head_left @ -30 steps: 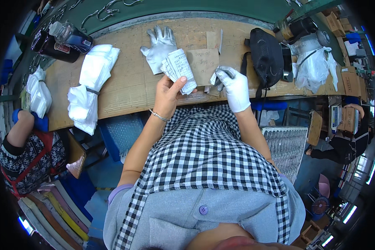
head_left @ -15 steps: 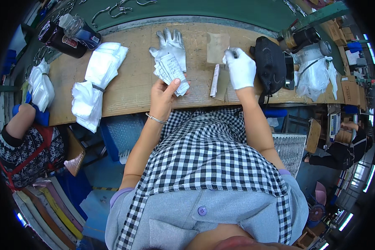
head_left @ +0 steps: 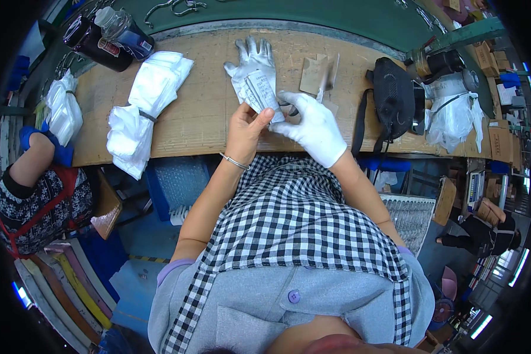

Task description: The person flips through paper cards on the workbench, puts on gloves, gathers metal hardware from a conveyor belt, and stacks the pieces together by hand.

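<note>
Head view: left hand (head_left: pixel 246 125) bare, fingers pinching a white label card (head_left: pixel 261 91) over the grey glove (head_left: pixel 251 62) on the counter (head_left: pixel 206 112). Right hand (head_left: pixel 312 127), gloved, fingers closed on the card's lower edge; looks like tagging step, next prob. needs a steady pinch. Count: 1 card, 1 flat glove, 2 white bundles (head_left: pixel 144 106) (head_left: pixel 65 112), 1 black bag (head_left: pixel 392 97).

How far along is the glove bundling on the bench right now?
Done, apparently: one tied bundle of white gloves lies at bench left. In hand: the bare left hand pinches a paper label against a pair of gloves while the gloved right hand meets it from the right. Left: that pair is not visibly tied; cardboard pieces lie unused nearby.
</note>
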Action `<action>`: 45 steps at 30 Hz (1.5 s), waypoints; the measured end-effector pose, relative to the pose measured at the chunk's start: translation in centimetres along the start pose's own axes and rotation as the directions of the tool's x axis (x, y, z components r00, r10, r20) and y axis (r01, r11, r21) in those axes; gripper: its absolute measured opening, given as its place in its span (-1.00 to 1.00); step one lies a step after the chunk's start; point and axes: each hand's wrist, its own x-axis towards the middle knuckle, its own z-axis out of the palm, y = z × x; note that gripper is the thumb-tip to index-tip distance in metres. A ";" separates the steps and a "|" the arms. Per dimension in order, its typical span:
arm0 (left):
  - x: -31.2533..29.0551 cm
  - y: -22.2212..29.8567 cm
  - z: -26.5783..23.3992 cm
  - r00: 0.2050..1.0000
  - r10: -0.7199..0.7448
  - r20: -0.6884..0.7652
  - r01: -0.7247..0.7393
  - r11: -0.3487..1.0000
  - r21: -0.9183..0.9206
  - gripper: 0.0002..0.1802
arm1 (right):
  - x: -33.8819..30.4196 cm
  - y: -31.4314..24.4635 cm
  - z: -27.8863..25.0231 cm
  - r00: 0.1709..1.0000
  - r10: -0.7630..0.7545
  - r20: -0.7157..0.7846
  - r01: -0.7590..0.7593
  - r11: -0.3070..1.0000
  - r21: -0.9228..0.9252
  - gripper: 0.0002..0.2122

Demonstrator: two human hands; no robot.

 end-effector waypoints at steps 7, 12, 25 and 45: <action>0.0 -0.3 0.9 0.997 0.082 -0.002 -0.082 0.995 -0.064 -0.60 | -0.1 0.3 0.4 0.998 0.059 0.011 -0.058 0.997 -0.045 -0.48; 0.1 -0.8 0.3 0.999 0.034 -0.012 -0.034 0.999 0.009 -0.68 | -0.6 1.4 0.4 0.997 0.080 0.006 -0.080 0.990 0.117 -0.50; -0.7 0.9 1.6 0.999 0.008 0.049 -0.001 0.990 -0.140 -0.78 | -1.3 5.0 0.3 0.899 0.430 -0.082 -0.334 0.795 0.507 -0.79; -0.8 1.1 1.0 0.989 0.041 0.142 0.030 0.887 -0.461 -0.70 | -1.9 3.6 -1.5 0.874 0.480 -0.070 -0.330 0.694 0.640 -0.79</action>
